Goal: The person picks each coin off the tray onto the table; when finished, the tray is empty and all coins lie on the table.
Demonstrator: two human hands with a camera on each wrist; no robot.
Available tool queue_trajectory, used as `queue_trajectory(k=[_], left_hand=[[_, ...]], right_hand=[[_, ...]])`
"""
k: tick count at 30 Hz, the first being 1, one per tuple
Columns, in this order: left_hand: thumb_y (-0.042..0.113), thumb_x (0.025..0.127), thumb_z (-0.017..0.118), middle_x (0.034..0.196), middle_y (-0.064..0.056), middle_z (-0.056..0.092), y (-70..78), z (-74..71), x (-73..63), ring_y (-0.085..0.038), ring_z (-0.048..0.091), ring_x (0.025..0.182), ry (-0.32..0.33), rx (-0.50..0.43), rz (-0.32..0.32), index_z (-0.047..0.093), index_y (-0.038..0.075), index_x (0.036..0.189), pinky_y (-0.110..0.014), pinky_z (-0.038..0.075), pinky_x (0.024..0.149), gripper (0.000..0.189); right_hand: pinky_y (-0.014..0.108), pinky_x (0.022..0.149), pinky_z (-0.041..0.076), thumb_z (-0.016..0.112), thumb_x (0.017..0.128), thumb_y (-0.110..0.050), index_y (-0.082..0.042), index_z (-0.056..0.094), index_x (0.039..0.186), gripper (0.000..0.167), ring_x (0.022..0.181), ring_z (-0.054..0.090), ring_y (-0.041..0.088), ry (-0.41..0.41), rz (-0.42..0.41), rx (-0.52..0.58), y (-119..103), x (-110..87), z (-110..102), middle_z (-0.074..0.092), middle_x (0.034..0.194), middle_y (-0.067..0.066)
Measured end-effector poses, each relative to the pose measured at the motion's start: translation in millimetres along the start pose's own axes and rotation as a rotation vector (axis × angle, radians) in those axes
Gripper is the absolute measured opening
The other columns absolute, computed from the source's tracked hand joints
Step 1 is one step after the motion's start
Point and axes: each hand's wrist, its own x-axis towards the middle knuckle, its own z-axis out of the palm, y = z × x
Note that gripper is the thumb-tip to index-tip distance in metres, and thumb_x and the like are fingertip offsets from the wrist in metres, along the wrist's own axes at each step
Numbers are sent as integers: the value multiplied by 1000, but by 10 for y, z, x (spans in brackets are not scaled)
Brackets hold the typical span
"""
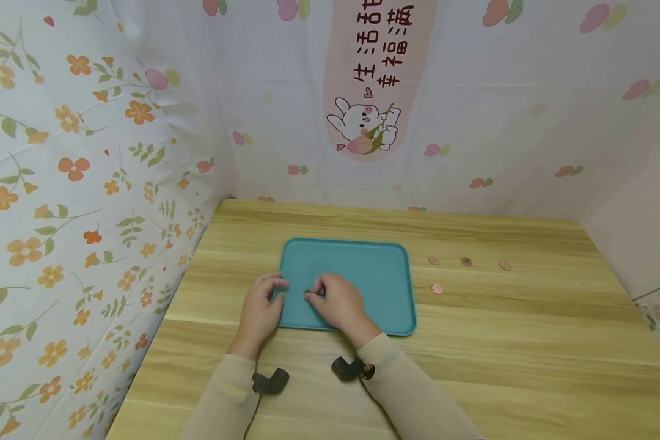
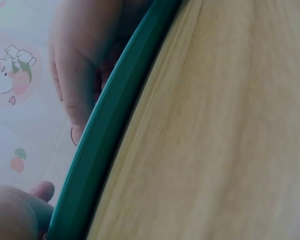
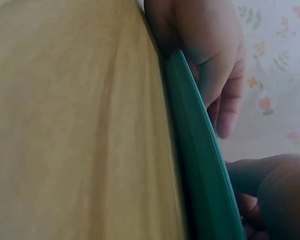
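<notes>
My right hand [image 1: 338, 299] is over the left half of a blue-green tray [image 1: 374, 287], pinching a small dark copper-coloured coin [image 1: 308, 292] between thumb and fingertips; most of the coin is hidden. At the tray's left rim is my left hand [image 1: 261, 308], its fingers loosely bent and fingertips right at the edge. The left wrist view shows the right hand [image 2: 82, 65] beyond the rim, with the left hand [image 2: 12, 210] at the bottom. From the right wrist, the left hand [image 3: 210, 45] appears above and the right hand [image 3: 285, 195] below.
Several copper coins lie flat on the wooden table [image 1: 528, 342] right of the tray, among them a bright coin [image 1: 437, 288] and a darker coin [image 1: 466, 261]. Patterned cloth [image 1: 286, 122] hangs behind the table, and flowered cloth [image 1: 88, 214] hangs on the left.
</notes>
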Motion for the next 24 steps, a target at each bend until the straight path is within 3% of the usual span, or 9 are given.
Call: queue_trajectory(k=[2, 8, 12, 18, 24], left_hand=[[-14, 92, 64, 140, -16, 64, 10, 14, 7, -36, 57, 136, -3, -2, -6, 75, 1, 107, -50, 48, 116, 24], [-14, 94, 62, 142, -15, 63, 29, 16, 0, -36, 56, 137, -18, 7, -28, 75, 2, 109, -49, 48, 117, 26], [-11, 94, 63, 142, -14, 63, 35, 0, -7, -37, 57, 137, -13, -1, -27, 75, 2, 109, -50, 47, 117, 23], [-7, 94, 68, 141, -16, 63, 5, 5, -13, -39, 58, 134, -5, -15, 3, 75, 1, 107, -54, 49, 114, 16], [-1, 96, 72, 141, -16, 63, -1, 6, -21, -38, 59, 133, -11, -21, 1, 75, 2, 107, -53, 52, 111, 12]], right_hand=[[30, 61, 46, 81, 96, -31, -22, 63, 83, 24, 68, 52, 11, 9, 1, 71, 29, -20, -25, 58, 80, -7], [24, 56, 45, 82, 95, -16, -14, 67, 86, 18, 62, 53, 10, 90, -44, 450, 71, -140, -238, 59, 71, -6], [21, 54, 46, 83, 95, -12, -10, 70, 92, 14, 61, 55, 12, 171, -103, 578, 170, -231, -405, 68, 77, 0], [17, 54, 45, 83, 92, -3, -3, 70, 97, 14, 62, 56, 12, 329, -77, 598, 459, -349, -601, 73, 85, 11], [15, 50, 41, 79, 92, 8, 6, 67, 97, 12, 58, 51, 14, 398, -81, 525, 544, -501, -848, 71, 82, 19]])
